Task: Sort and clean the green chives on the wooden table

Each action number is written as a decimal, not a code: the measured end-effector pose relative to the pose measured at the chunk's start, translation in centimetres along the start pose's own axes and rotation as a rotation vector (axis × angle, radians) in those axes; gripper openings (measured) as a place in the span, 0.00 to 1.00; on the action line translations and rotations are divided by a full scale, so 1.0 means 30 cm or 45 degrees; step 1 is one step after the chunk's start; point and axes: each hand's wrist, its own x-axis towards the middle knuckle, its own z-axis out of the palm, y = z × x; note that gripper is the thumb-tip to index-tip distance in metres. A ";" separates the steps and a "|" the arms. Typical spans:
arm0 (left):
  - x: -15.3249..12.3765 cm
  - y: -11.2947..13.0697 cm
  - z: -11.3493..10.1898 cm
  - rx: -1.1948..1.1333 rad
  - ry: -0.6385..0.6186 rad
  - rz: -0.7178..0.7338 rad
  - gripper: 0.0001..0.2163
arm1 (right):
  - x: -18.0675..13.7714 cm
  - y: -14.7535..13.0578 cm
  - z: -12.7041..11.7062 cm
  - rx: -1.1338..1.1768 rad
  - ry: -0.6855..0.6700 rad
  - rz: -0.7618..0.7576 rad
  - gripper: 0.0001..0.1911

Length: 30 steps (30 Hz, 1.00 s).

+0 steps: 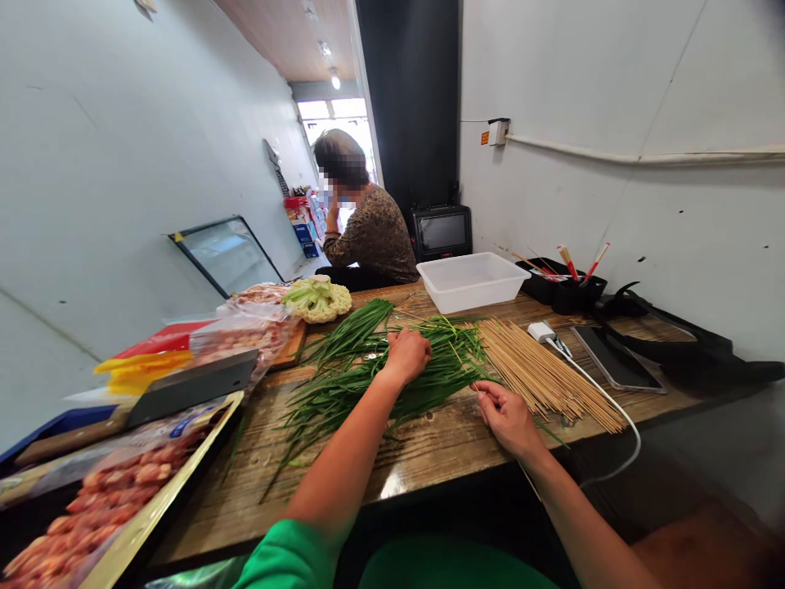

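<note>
Long green garlic chives [349, 398] lie in a loose heap across the middle of the wooden table. My left hand [408, 357] is on top of the heap, its fingers curled down among the leaves; the fingertips are partly hidden. At the heap's right end my right hand [508, 417] pinches a thin bamboo skewer, which slants from the chives down past my wrist. A few chive leaves lie close to these fingers. Just right of the heap, many bamboo skewers [552, 372] are spread side by side.
Beyond the chives stand a white plastic tub [472, 282] and a cauliflower [319, 300]. To the left are a cleaver [193, 386] and packed meat [116, 491]. A phone [616, 358], white charger [540, 332] and black bag [687, 327] lie right. A person [374, 233] sits behind the table.
</note>
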 end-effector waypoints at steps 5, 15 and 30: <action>0.001 -0.006 0.011 0.003 -0.006 -0.015 0.04 | 0.000 0.007 0.002 0.005 -0.004 -0.005 0.19; 0.012 0.018 0.035 -0.343 0.225 -0.060 0.08 | 0.000 -0.005 0.001 0.001 0.014 -0.015 0.19; 0.035 0.026 0.081 -1.089 0.164 -0.149 0.11 | 0.001 0.000 0.002 0.013 -0.007 -0.020 0.20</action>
